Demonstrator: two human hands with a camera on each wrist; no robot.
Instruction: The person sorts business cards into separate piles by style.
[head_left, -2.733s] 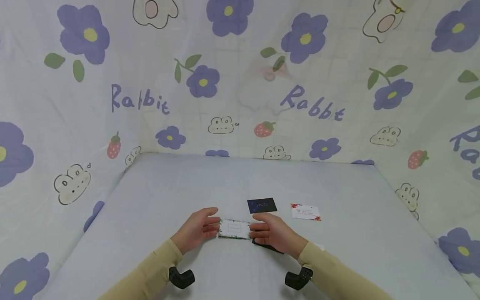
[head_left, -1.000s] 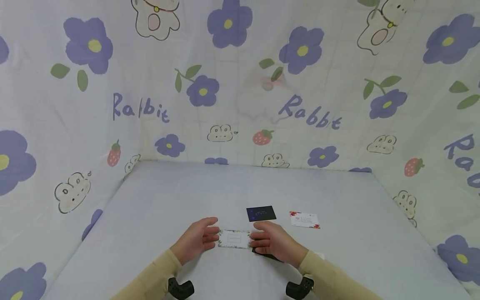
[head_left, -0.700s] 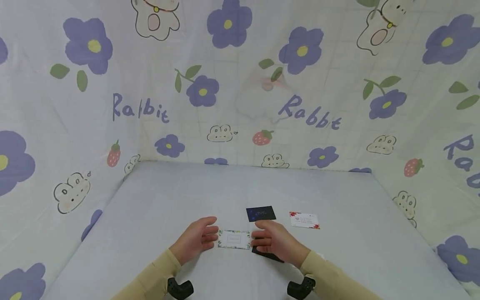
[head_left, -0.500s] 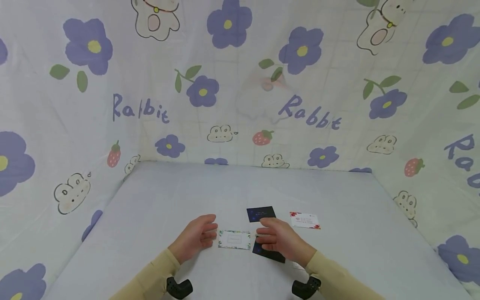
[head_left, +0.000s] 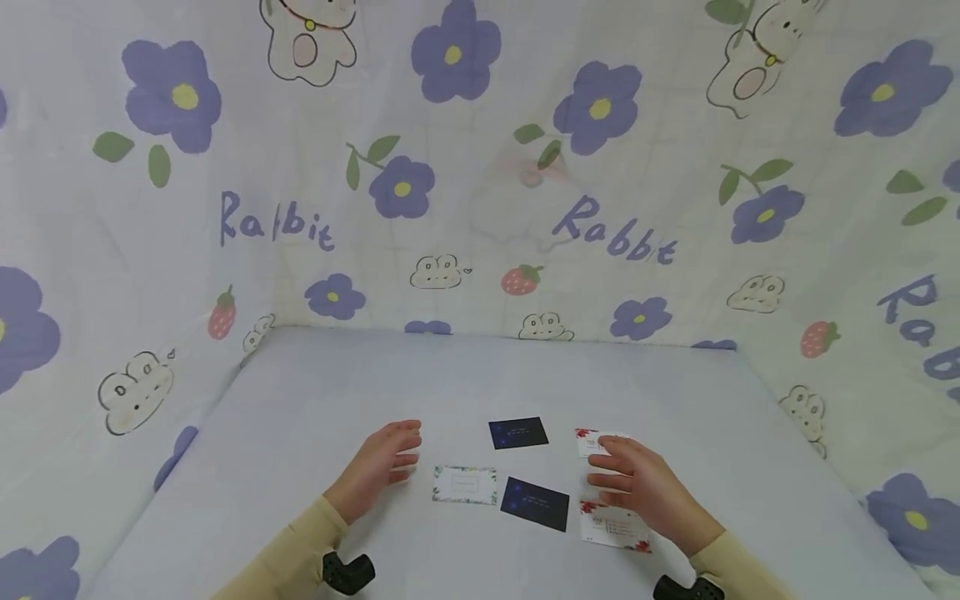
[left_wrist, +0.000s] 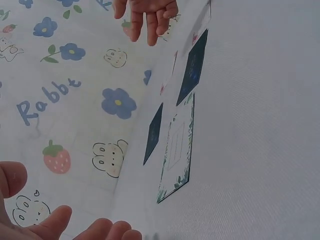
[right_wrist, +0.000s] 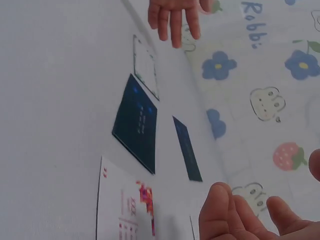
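A white card with a leafy green border (head_left: 465, 485) lies flat on the table, to the right of my left hand (head_left: 378, 463). That hand is held with loosely bent fingers and nothing in them. My right hand (head_left: 645, 487) hovers over two white cards with red flowers, its fingers relaxed and holding nothing. It covers part of the far red-flowered card (head_left: 585, 442) and a corner of the near red-flowered card (head_left: 611, 527). Between the hands lie a near dark blue card (head_left: 536, 503) and a far dark blue card (head_left: 519, 432).
The cards lie on a pale cloth-covered table (head_left: 360, 375). A white curtain (head_left: 480, 225) printed with purple flowers and rabbits rises behind it and at both sides. A black wrist camera (head_left: 348, 573) sits below my left hand.
My right hand has moved right, from the leafy card's edge to over the red-flowered cards, uncovering the near dark card. My left hand has drawn slightly left, away from the leafy card.
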